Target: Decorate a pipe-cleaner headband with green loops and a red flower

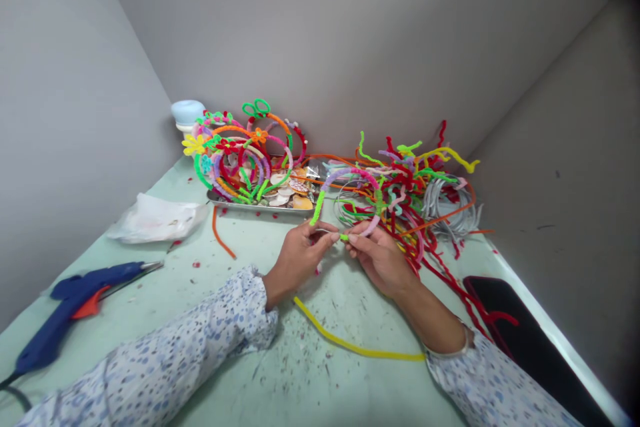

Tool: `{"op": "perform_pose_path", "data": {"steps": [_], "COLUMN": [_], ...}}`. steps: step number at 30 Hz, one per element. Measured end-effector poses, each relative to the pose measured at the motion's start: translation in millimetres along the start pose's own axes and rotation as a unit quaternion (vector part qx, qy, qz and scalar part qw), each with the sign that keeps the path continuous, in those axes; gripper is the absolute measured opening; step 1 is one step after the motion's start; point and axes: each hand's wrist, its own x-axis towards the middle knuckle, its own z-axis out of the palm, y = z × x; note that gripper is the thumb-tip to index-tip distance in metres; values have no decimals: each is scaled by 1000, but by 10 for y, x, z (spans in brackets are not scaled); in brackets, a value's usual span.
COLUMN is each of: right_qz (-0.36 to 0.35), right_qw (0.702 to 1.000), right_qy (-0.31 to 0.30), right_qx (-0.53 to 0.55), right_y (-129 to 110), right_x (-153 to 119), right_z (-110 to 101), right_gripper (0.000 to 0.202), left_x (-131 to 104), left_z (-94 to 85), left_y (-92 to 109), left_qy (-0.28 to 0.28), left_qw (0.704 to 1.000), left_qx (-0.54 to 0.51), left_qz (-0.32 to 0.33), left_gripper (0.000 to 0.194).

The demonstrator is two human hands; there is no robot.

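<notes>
both hands, left (303,255) and right (383,259), pinch the colourful wrapped hoop (350,173) rising between them.

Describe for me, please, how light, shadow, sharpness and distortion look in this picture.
Head view: light soft and fairly even, with faint shadows near the hands on the table; a bright strip, perhaps glare, along its right edge; upper right corner dark; smartphone and hot glue gun apparently stretched by a wide lens; fine detail slightly soft.

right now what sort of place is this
Probably a small craft workspace: a blue glue gun, a tangled heap of fuzzy pipe cleaners and finished-looking decorated headbands share one table.
</notes>
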Motion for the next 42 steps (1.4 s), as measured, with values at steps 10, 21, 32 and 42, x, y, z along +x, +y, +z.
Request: {"op": "perform_pose_path", "data": {"steps": [10,21,32,42], "right_qz": [-11,-9,-10,-12], "right_qw": [1000,1000,999,998], "right_qy": [-13,-11,-9,-17], "right_qx": [2,-24,-48,-67], "right_y": [11,22,53,72], "right_x": [-1,6,24,29], "right_z": [-1,-11,-37,-47], "right_gripper": [15,17,18,19], "left_x": [25,41,49,48], "left_z": [3,-15,-12,-28], "left_y": [-44,-61,-88,-52], "left_qy": [-14,-62,-61,-93], "left_qw": [999,997,996,991], "left_qx": [-5,-49,-52,-72], "left_qz": [28,-19,-30,-67], "left_gripper": [27,29,31,27]}}
